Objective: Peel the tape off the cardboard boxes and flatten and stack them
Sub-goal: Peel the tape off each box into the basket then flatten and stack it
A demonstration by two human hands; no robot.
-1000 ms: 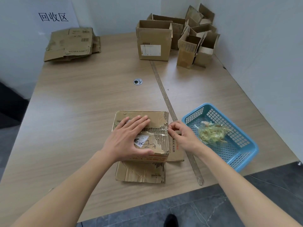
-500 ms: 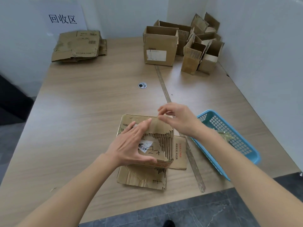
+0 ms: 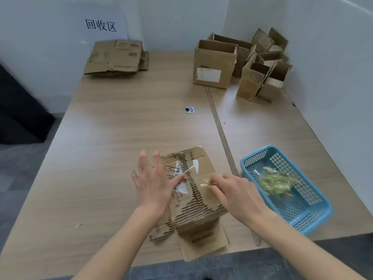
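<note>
A torn cardboard box (image 3: 198, 201) lies near the table's front edge, its top skin ripped to the corrugation. My left hand (image 3: 154, 181) rests on the box's left side with fingers spread and straight. My right hand (image 3: 234, 191) pinches a strip of clear tape (image 3: 203, 181) on the box's top right. More clear tape (image 3: 190, 168) still sticks across the box. A stack of flattened boxes (image 3: 116, 57) lies at the far left under a wall sign. Several open boxes (image 3: 215, 64) stand at the far right.
A blue plastic basket (image 3: 308, 217) with a wad of peeled tape (image 3: 277, 181) sits right of the box, near the front edge. A round cable hole (image 3: 189, 109) and a seam strip (image 3: 221, 132) mark the table's middle. White walls close the back and right.
The box has turned and tilted on the table. My right hand came from the box's far edge down to its right side and pinches tape. My left hand slid to the left side.
</note>
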